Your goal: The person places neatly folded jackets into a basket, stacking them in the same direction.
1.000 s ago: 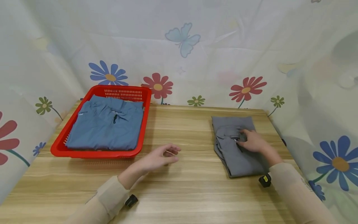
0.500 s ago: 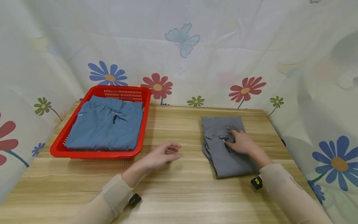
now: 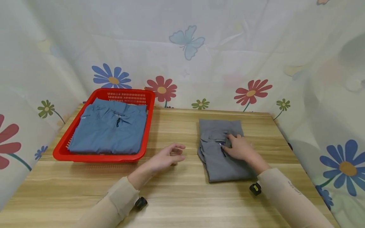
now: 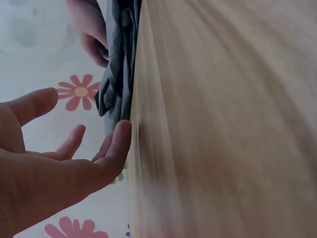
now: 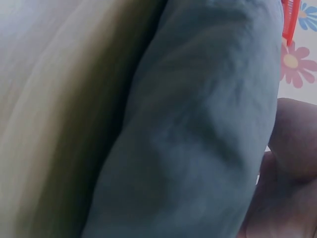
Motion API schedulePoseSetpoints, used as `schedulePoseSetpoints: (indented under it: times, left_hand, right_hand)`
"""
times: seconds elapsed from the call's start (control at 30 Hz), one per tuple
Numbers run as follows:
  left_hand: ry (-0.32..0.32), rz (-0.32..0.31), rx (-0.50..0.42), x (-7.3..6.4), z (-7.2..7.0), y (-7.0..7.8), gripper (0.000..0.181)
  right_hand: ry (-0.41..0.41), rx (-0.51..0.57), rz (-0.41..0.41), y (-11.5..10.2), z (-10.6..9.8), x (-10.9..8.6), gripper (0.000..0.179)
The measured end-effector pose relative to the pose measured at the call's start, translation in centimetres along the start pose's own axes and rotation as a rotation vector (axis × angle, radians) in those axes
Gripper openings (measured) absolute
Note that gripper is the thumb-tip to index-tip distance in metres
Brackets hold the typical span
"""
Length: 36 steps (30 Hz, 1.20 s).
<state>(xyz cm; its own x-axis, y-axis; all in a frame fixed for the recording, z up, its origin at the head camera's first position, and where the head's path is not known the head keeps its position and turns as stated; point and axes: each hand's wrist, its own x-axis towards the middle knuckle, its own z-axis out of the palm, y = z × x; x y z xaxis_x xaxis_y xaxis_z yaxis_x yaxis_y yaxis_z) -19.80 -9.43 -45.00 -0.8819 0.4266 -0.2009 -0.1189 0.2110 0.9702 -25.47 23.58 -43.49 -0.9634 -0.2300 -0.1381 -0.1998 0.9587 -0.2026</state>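
gray shirt (image 3: 218,163) lies folded on the tabletop (image 3: 176,202), directly under the right grip (image 3: 240,148), its dark zip (image 3: 224,153) just beside the thumb. that grip's thumb and forefinger tips sit apart on the cloth; whether any fabric is pinched i cannot tell. contact near the middle probably lets the hand steer the bundle with its folds together. the left grip (image 3: 166,157) is empty, fingers loosely bent and turned toward the shirt, perhaps so placed for a second hold. beyond and left of it stands the basket (image 3: 99,157), with the blue shirt (image 3: 109,129) laid flat inside, front up, likely for a neat fold. the gray shirt's layered side faces the left grip and seems the weakest part of the fold. a strip of tabletop separates the two. the tabletop's far edge runs beyond both grips, before the backdrop (image 3: 228,38); more room lies between the grips and nearer the person.
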Motion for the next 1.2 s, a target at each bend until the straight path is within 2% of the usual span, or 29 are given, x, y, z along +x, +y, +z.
schedulePoseSetpoints:
  times: [0.13, 0.4, 0.67, 0.83, 1.0, 1.1, 1.2]
  left_hand:
    - [0.035, -0.021, -0.005, 0.3, 0.1, 0.2, 0.050]
    - [0.093, -0.041, -0.064, 1.2, 0.3, 0.0, 0.054]
    - [0.138, -0.050, -0.065, 1.3, 0.1, 0.0, 0.053]
    - [0.160, -0.071, -0.059, 1.0, -0.4, 0.2, 0.053]
    - [0.189, -0.070, -0.037, 0.9, -1.0, 0.3, 0.052]
    - [0.215, -0.071, -0.007, 0.9, -1.3, 0.4, 0.054]
    - [0.225, -0.068, 0.016, 1.1, -1.2, 0.5, 0.059]
  right_hand:
    - [0.025, 0.007, -0.052, -0.8, 0.3, 0.2, 0.065]
    - [0.033, 0.036, -0.075, -2.6, 0.8, 0.6, 0.065]
    - [0.030, 0.094, -0.143, -4.2, 0.7, 0.8, 0.062]
    - [0.022, 0.219, -0.232, -4.3, 0.8, 0.8, 0.054]
    - [0.080, 0.402, -0.307, -3.2, 1.2, 0.6, 0.047]
    - [0.103, 0.501, -0.276, -2.5, 1.2, 0.2, 0.050]
    - [0.095, 0.558, -0.191, -1.7, 1.1, -0.4, 0.056]
